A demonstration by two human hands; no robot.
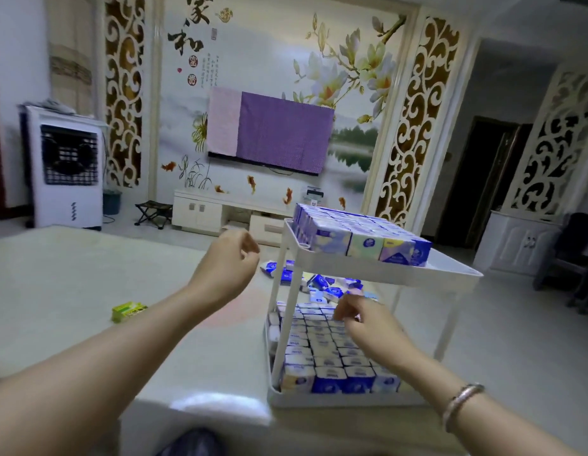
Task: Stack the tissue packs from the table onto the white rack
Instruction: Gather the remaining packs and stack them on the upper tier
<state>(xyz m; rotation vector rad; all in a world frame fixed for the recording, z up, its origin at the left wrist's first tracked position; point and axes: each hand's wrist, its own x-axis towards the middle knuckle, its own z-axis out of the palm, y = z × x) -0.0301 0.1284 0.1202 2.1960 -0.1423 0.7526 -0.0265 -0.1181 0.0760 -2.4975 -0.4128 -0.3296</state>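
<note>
White rack (pixel 378 274), two tiers, is seen standing on the table (pixel 72 291) at its right side. Its upper tray is partly filled with a block of packs (pixel 361 236) set toward the far left; the near right portion is bare. The lower tray is filled with rows of packs (pixel 322 353). Loose packs (pixel 322 284) are scattered on the table behind the rack. A green box (pixel 128 311) lies apart to the left. The left hand (pixel 228 258) is raised above the table, fingers loosely curled, nothing held. The right hand (pixel 365 319) is lowered over the lower tier, fingertips at the packs; whether one is gripped cannot be told. A bracelet (pixel 460 404) is worn on the right wrist.
</note>
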